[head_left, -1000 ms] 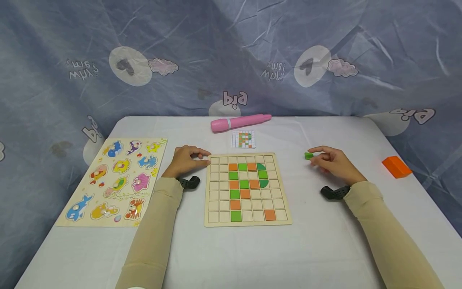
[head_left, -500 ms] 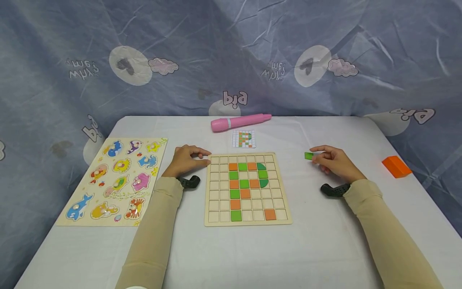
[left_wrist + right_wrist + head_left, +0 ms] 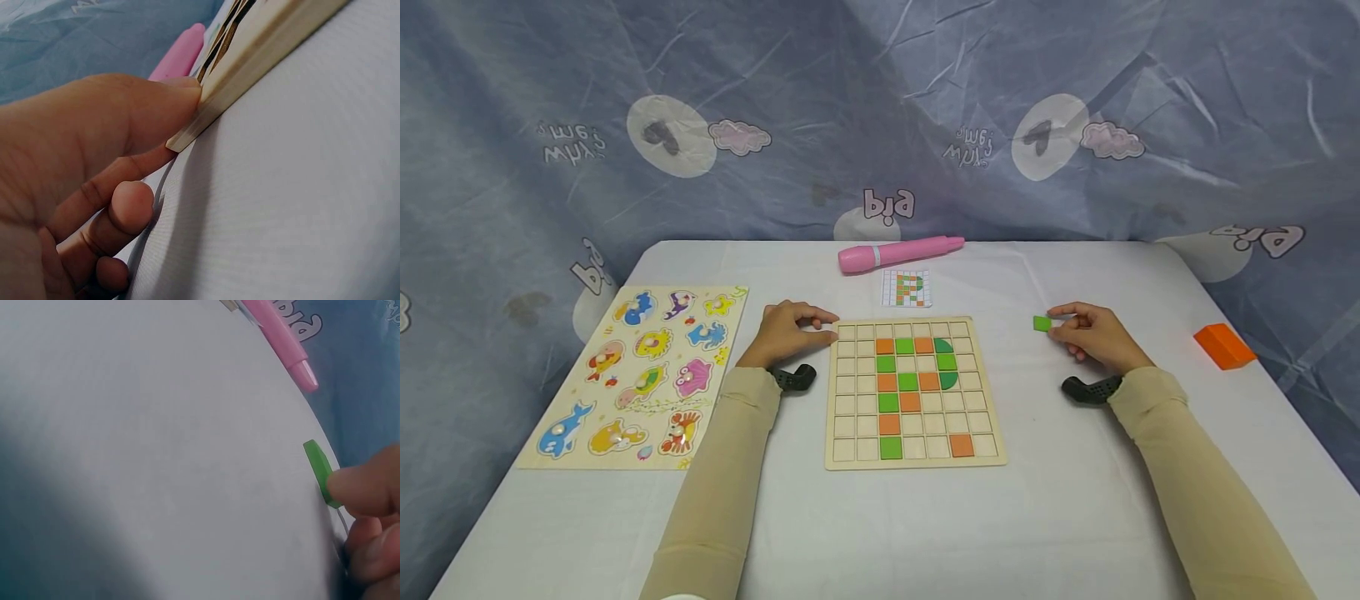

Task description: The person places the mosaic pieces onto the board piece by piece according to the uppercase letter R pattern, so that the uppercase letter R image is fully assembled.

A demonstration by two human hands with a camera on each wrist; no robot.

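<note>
A wooden grid board [image 3: 844, 427] lies mid-table, with orange and green tiles set in some of its squares. My left hand [image 3: 786, 333] holds the board's far left corner; in the left wrist view the thumb [image 3: 156, 109] lies against its edge and a finger touches the corner's other side. To the right of the board, my right hand [image 3: 1097, 335] pinches a small green square tile [image 3: 1042, 323] between thumb and fingers. The right wrist view shows this green tile [image 3: 319, 469] edge-on, with the thumb over its lower end.
Behind the board lie a small pattern card [image 3: 906, 288] and a pink pen-shaped object [image 3: 898, 253]. An animal peg puzzle [image 3: 647, 379] covers the table's left side. An orange block [image 3: 1225, 347] sits near the right edge. Patterned cloth [image 3: 880, 108] hangs behind the table.
In my right hand the green tile has turned slightly and shows more of its flat face. The right wrist has shifted a little left. My left hand and the board have stayed put.
</note>
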